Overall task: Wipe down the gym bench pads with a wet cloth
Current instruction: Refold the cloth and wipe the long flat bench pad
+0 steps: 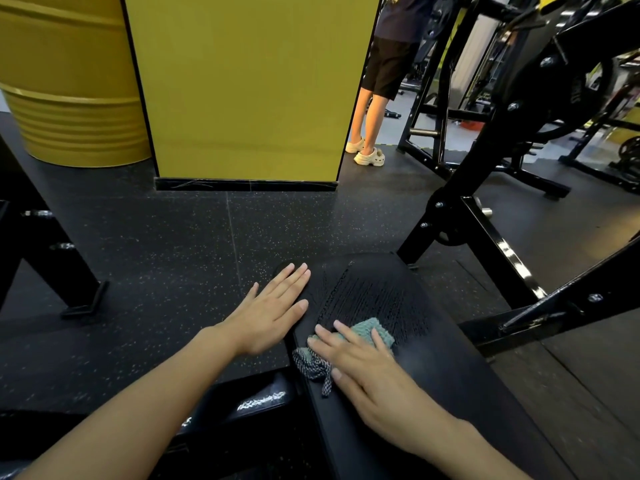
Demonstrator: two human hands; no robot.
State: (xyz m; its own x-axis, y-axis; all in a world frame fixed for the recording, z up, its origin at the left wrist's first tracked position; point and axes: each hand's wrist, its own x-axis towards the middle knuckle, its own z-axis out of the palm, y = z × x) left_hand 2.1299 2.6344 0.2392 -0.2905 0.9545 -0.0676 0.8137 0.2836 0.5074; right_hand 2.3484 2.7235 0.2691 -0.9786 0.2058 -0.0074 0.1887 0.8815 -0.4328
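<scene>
The cloth (364, 330), teal with a grey-and-white flecked corner trailing off toward me, lies flat on the black bench pad (446, 368), near its left edge and just short of the rounded far end. My right hand (360, 370) lies on top of it, fingers straight and spread, pressing it down rather than gripping it. My left hand (273, 311) is flat and relaxed too, holding nothing, its fingers on the pad's left rim as a brace.

Beyond the cloth, a patch of damp streaks (374, 296) runs up the pad, so I judge the far end is partly wiped while the long stretch nearer me looks dry and untouched.

To do this stroke well I'd press evenly through the whole palm and run overlapping lanes along the pad's length. The loose flecked corner could bunch or drag, so I'd tuck it under the hand first. The rim under my left fingers needs a pass as well, which means shifting that brace.

Around the pad stand the black steel frame (498, 258), speckled rubber floor (166, 251), a yellow pillar (242, 84), a yellow drum (65, 98), and another person (384, 67) well apart behind the pillar.
</scene>
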